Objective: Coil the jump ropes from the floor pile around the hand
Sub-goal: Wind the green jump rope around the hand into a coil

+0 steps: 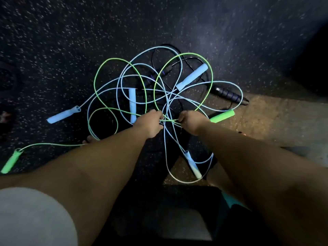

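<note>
A tangle of jump ropes lies on the dark speckled floor (71, 41). The green rope (212, 75) loops through the pile, with one green handle (222, 116) at the right and another green handle (10, 161) at the far left. Light blue ropes (122, 80) cross it, with blue handles (192, 77) scattered around. A black rope with a black handle (229, 95) lies at the back right. My left hand (152, 124) and my right hand (189, 121) are both closed on a short stretch of green cord (170, 120) held between them.
A lit tan strip of floor (275, 118) runs along the right. A bare toe (88, 139) shows beside my left forearm. A pale rounded shape (32, 217) fills the lower left corner. A dark object (5, 77) sits at the left edge.
</note>
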### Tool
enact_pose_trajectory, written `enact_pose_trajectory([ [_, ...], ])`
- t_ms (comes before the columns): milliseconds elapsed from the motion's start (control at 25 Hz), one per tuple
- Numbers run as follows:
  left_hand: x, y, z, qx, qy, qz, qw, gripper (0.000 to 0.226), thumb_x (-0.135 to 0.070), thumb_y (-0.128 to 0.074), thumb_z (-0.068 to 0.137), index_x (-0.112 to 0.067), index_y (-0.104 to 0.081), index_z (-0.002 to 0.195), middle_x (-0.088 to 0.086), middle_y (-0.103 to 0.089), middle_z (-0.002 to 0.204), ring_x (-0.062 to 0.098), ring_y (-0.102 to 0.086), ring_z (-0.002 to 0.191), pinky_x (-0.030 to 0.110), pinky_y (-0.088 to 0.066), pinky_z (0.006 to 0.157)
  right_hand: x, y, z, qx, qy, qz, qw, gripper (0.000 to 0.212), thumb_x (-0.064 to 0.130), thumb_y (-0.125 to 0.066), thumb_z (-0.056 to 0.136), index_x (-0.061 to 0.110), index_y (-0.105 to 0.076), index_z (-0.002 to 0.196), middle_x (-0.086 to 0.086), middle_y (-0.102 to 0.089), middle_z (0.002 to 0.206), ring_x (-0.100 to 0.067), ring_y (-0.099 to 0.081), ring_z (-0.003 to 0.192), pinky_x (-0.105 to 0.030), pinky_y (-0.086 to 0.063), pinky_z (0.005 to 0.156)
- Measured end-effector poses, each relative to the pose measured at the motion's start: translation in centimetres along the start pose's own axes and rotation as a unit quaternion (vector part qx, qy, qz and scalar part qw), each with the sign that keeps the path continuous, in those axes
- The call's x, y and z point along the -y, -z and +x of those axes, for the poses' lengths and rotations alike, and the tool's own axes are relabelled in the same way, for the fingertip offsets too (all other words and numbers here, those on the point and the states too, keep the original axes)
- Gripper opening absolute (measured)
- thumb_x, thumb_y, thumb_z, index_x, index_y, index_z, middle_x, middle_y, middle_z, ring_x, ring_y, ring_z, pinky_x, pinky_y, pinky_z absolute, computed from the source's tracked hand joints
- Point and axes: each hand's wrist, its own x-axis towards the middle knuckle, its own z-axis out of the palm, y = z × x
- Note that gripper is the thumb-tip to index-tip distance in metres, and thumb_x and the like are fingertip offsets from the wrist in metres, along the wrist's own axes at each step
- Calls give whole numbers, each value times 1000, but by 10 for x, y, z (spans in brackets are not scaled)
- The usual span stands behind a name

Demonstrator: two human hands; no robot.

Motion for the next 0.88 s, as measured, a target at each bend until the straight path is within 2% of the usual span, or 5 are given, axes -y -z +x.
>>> enact_pose_trajectory([
  [160, -6, 9, 4, -85, 5, -8, 996, 12, -35, -53, 103, -27, -61, 107, 1, -66, 111, 27, -61, 96, 42, -53, 80, -8, 2, -5, 14, -14, -99, 995, 24, 18, -65, 83, 23, -65, 106, -5, -67, 113, -32, -64, 107, -35, -52, 87],
  [360, -28, 24, -23, -201, 13, -158, 967, 13, -27, -66, 98, -22, -69, 110, -2, -71, 110, 21, -66, 99, 28, -48, 81, -2, -6, -35, 12, -46, -90, 995, 22, 17, -60, 87, 12, -72, 104, -15, -71, 109, -35, -68, 100, -33, -47, 78],
  [600, -53, 43, -78, -277, 0, -235, 932, 47, -20, -65, 93, -19, -51, 138, 5, -50, 145, 26, -67, 107, 35, -49, 101, 52, 45, -78, 12, 11, 310, 951, 14, -1, -67, 90, 9, -63, 81, -12, -69, 79, -23, -67, 67, -41, -58, 74],
  [760, -64, 75, -124, -358, 8, -278, 892, 39, -30, -65, 95, -18, -55, 130, 6, -53, 138, 24, -63, 110, 32, -48, 97, 94, 70, -122, -9, 48, 513, 857, 18, -5, -60, 94, 7, -58, 81, -10, -69, 71, -17, -71, 62, -30, -61, 61],
  [880, -75, 100, -158, -278, -11, -307, 910, 35, -42, -52, 105, -12, -64, 118, 6, -71, 113, 14, -64, 86, 24, -44, 76, 123, 100, -157, -31, 119, 576, 808, 21, -5, -53, 98, 4, -60, 80, -9, -69, 65, -17, -68, 60, -30, -58, 65],
])
